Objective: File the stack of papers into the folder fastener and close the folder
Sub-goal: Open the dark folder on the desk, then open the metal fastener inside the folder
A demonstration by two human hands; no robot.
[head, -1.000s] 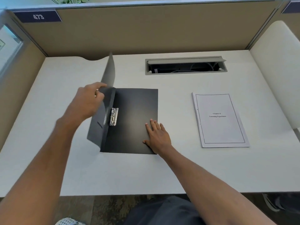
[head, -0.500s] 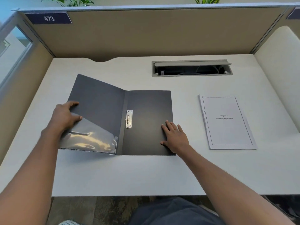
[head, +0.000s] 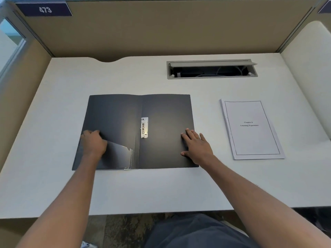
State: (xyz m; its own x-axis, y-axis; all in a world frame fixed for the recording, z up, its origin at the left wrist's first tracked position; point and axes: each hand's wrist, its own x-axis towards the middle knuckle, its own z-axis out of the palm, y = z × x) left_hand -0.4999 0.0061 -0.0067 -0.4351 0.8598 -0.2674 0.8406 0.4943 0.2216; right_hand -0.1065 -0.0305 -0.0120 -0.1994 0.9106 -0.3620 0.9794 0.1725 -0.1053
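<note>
Black plastic folder now fully open and flat on white desk, cover down since 1 second ago, left hand and right hand pressing flat, gripping nothing; metal fastener exposed, stapled white paper stack untouched well right, filing can begin.

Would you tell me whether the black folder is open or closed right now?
Open: the black folder lies spread flat, both covers down, its metal fastener exposed.

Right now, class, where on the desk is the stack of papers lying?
In the head view the stack of papers lies flat on the desk, right of the open folder, apart from it, beyond the right hand.
</note>
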